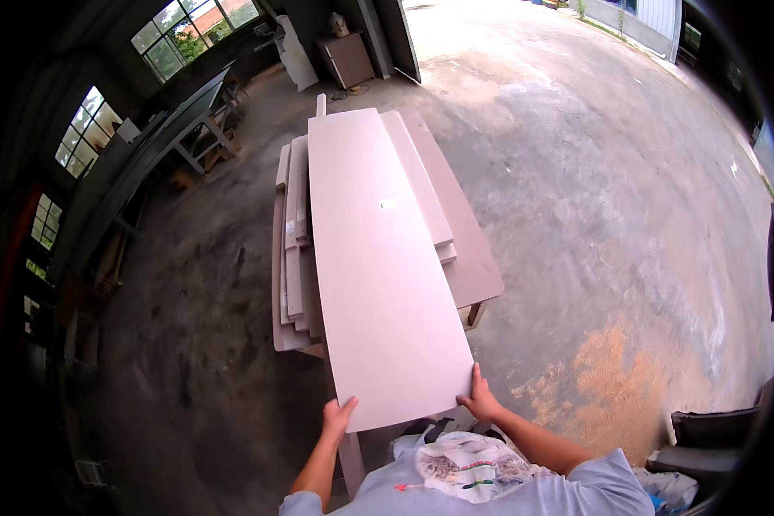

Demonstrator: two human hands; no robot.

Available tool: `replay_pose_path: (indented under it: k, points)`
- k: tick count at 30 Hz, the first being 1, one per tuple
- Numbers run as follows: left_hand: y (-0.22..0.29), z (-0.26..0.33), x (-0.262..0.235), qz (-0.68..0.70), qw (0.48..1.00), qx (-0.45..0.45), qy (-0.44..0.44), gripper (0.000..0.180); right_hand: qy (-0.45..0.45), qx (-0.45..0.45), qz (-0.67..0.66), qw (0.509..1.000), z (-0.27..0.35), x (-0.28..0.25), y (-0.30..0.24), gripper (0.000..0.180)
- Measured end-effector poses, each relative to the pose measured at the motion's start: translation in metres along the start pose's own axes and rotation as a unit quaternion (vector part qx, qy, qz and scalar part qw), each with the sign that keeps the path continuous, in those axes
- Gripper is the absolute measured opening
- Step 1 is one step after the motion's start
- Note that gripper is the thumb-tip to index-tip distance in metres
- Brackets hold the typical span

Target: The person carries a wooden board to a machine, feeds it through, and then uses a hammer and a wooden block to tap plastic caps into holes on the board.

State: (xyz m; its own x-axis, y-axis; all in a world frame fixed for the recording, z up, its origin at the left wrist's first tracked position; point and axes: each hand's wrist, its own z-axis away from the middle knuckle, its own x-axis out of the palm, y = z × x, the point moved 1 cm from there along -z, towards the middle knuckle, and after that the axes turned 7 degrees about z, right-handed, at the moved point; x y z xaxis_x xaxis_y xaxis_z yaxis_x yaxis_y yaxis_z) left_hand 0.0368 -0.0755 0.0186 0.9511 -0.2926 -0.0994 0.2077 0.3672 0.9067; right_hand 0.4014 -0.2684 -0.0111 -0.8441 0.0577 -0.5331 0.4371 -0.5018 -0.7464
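A long, pale board (378, 292) stretches away from me over a table, its near end at my waist. My left hand (338, 416) grips the near left corner, thumb on top and the other fingers out of sight underneath. At the near right corner, my right hand (482, 398) holds the edge with its thumb over the top and a finger stretched along the side. A small white label (389, 204) lies on the board's upper face. Several narrower boards (294, 279) are stacked under and beside it on the left, and more pale panels (421, 185) show on the right.
The brownish tabletop (477, 271) sticks out to the right of the stack. Sawdust (615, 378) is spread over the concrete floor (576, 198) at my right. Dark padded pieces (714, 427) lie at the lower right. A long workbench (168, 129) runs along the left wall below windows.
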Motion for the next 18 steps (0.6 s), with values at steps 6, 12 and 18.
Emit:
replay_pose_path:
  k: [6,12,18]
  points:
    - [0.247,0.078,0.09,-0.278,0.945,0.149,-0.086,0.033,-0.089,-0.139,0.106,0.981,-0.007,-0.033,0.013,0.115]
    - [0.286,0.075,0.2,-0.182,0.872,0.327,-0.316,0.036,0.168,-0.208,-0.02,0.964,0.081,-0.106,-0.171,0.091]
    - [0.053,-0.133,0.314,0.056,0.965,0.054,-0.249,0.054,0.263,-0.073,0.027,0.962,0.111,-0.147,-0.136,0.032]
